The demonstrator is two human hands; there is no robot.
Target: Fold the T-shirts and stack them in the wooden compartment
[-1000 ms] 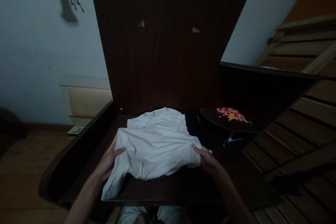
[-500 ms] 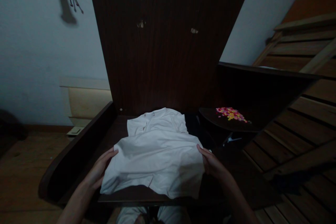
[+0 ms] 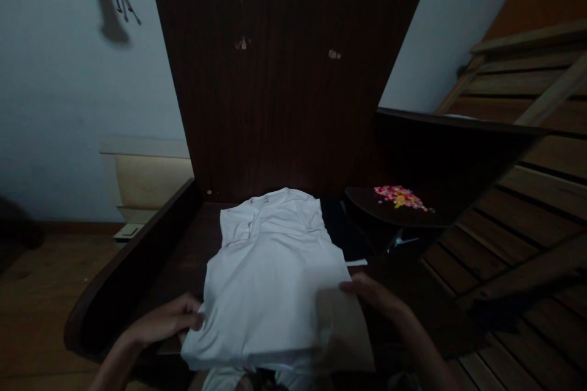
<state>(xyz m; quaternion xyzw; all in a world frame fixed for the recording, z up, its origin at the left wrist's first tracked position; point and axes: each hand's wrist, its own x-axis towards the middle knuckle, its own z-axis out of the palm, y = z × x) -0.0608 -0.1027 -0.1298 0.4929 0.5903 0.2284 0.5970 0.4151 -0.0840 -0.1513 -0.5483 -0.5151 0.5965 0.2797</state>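
A white T-shirt (image 3: pixel 275 275) lies face up on the dark wooden desk (image 3: pixel 183 250), its neck toward the back panel. Its lower part reaches over the desk's front edge. My left hand (image 3: pixel 172 319) pinches the shirt's left side low down, fingers closed on the fabric. On the opposite side, my right hand (image 3: pixel 373 293) is closed on the right edge, thumb on top and the other fingers partly hidden. A dark cloth (image 3: pixel 342 229) shows beside the shirt's right shoulder, with a small white strip near its front end.
Pink and yellow petal-like bits (image 3: pixel 401 197) lie on a small rounded shelf (image 3: pixel 371 208) at the right. A tall dark panel (image 3: pixel 284 85) stands behind the desk. A raised side board (image 3: pixel 132 269) borders the left, and wooden slats (image 3: pixel 518 226) stand at the right.
The shirt's lower part has been drawn down toward me and flattened, so more of its front shows. Both hands moved closer to me, the left one farther.
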